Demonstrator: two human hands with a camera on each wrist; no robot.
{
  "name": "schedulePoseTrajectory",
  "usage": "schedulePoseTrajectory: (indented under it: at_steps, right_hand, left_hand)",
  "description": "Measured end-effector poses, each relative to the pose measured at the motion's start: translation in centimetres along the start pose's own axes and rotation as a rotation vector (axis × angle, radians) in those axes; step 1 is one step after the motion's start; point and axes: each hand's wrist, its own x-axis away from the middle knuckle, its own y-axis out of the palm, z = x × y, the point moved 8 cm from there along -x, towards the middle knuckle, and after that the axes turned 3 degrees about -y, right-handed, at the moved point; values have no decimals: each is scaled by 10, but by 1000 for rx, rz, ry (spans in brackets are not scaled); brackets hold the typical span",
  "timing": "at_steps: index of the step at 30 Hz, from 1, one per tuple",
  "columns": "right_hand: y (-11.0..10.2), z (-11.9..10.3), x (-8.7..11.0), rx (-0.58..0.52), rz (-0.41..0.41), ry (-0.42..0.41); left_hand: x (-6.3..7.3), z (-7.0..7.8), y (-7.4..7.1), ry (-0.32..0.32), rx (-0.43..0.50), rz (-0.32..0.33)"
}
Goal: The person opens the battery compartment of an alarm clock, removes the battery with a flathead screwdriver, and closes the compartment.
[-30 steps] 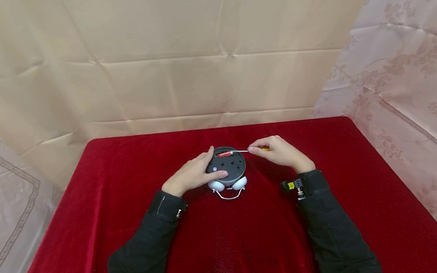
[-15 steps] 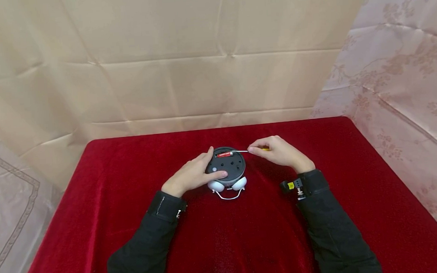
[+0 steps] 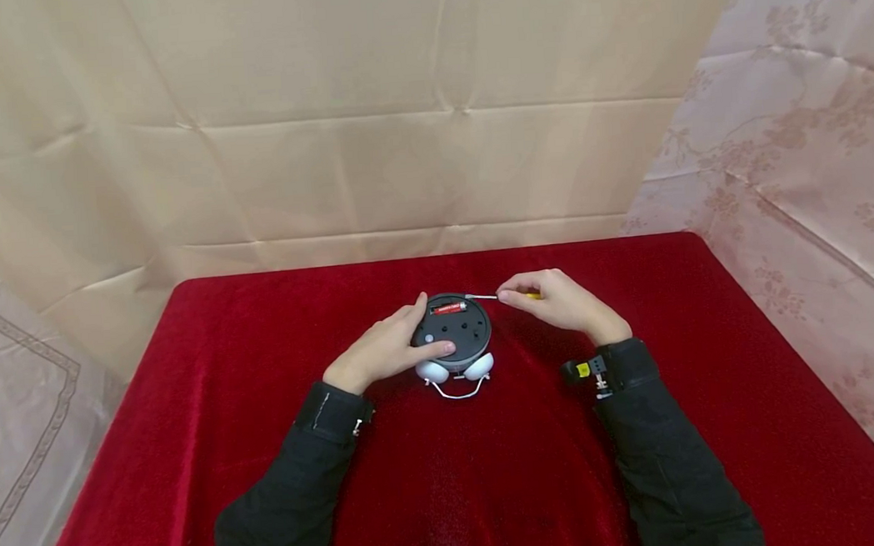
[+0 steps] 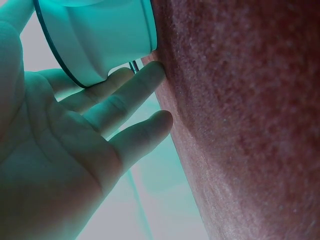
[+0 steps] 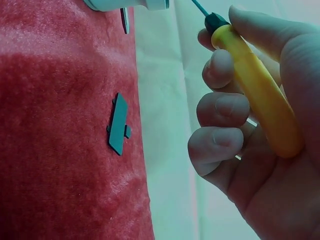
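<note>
A round alarm clock (image 3: pixel 459 330) lies face down, its dark back up and its two white bells and wire handle toward me. A red battery (image 3: pixel 449 308) lies in the slot in its back. My left hand (image 3: pixel 381 347) holds the clock from the left, thumb across the back, other fingers along the side (image 4: pixel 90 115). My right hand (image 3: pixel 559 303) grips the yellow handle of a screwdriver (image 5: pixel 260 95). Its thin shaft points left, the tip at the clock's far right rim, just beyond the battery. A small dark battery cover (image 5: pixel 118 125) lies on the cloth beneath the right hand.
Red plush cloth (image 3: pixel 260 334) covers the table. A beige curtain (image 3: pixel 400 167) hangs behind its far edge, and a patterned pink curtain (image 3: pixel 816 200) hangs on the right. Pale cloth (image 3: pixel 24 398) is at the left.
The screwdriver tip has shifted from the battery's right end to the clock's far rim, with a slight lift of my right hand. My left hand and the clock have stayed in place.
</note>
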Motion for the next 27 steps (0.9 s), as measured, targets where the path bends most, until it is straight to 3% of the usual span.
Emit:
schedulePoseTrajectory:
  at_steps: [16,27]
  right_hand:
    - [-15,7,6,0,80,1]
    - [-32,17,8,101,260,27]
  left_hand:
    - [-1,-2,0,-4,-3,2]
    - [-1,-1,0,3,3,3]
